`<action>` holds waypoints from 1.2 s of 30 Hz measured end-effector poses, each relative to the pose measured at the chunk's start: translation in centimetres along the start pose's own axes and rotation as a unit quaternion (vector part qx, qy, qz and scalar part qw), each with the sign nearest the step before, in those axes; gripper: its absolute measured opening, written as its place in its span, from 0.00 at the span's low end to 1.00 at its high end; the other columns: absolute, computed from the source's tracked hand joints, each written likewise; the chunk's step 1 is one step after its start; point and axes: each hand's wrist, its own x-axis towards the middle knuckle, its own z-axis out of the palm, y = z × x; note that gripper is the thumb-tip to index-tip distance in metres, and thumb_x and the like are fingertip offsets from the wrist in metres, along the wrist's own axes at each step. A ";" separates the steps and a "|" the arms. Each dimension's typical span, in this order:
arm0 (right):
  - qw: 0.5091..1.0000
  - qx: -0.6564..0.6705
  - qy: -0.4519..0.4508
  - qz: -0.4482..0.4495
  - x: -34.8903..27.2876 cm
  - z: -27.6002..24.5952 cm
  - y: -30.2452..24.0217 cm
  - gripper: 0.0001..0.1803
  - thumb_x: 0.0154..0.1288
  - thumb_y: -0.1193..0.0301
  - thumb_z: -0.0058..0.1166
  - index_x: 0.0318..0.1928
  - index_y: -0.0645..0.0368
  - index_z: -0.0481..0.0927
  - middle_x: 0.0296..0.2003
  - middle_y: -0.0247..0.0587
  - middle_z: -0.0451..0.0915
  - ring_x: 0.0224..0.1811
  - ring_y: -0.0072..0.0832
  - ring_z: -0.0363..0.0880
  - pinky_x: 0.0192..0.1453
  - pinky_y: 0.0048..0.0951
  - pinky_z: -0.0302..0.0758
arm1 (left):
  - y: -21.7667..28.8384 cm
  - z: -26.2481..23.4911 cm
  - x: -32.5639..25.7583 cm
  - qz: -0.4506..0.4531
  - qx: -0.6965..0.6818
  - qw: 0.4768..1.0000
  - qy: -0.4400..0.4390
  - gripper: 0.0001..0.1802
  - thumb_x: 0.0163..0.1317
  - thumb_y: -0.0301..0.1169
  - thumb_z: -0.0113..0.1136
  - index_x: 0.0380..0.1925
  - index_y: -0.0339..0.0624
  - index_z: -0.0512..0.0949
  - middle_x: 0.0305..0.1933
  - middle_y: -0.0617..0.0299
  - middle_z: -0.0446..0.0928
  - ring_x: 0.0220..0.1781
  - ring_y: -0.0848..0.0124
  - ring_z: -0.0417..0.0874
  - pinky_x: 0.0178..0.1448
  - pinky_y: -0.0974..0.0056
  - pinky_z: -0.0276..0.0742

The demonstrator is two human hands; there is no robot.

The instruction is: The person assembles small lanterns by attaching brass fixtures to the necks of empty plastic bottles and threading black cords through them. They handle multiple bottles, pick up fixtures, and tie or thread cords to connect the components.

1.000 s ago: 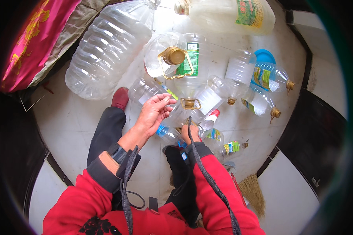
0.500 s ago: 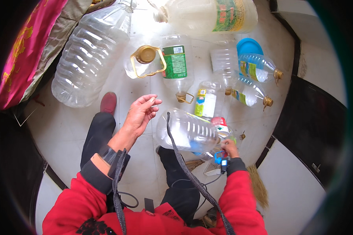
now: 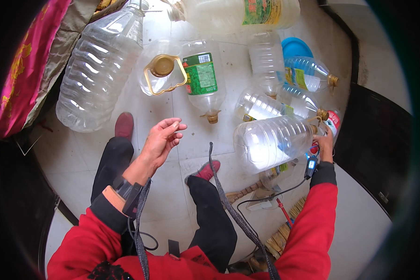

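Note:
My right hand is closed around the neck of a clear plastic bottle, which lies sideways with its base toward the middle. A red-and-white label shows just beyond this hand. My left hand hovers over the floor with loosely bent fingers and nothing in it. Ahead of it stands a clear jug with a gold handle. Beside that jug lies a green-labelled bottle, its cap toward me. Under the held bottle another clear bottle is partly hidden.
A large ribbed water bottle lies at the left, by pink cloth. Another big bottle lies at the far side. Several smaller bottles and a blue round lid are at the right. A straw broom lies near my right arm.
My right hand has moved right and away from me, carrying the clear bottle along. A small bottle by the others now lies more tilted. My left hand has barely moved.

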 end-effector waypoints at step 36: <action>0.924 0.324 -0.168 0.113 -11.3 -9.3 -9.1 0.05 0.54 0.74 0.53 0.28 0.55 0.69 0.18 0.29 0.67 0.21 0.19 0.67 0.29 0.22 0.69 | -1.1 1.7 0.5 0.021 0.096 0.993 -0.068 0.11 0.58 0.32 0.52 0.40 0.42 0.70 0.35 0.64 0.75 0.29 0.82 0.73 0.32 0.79 0.70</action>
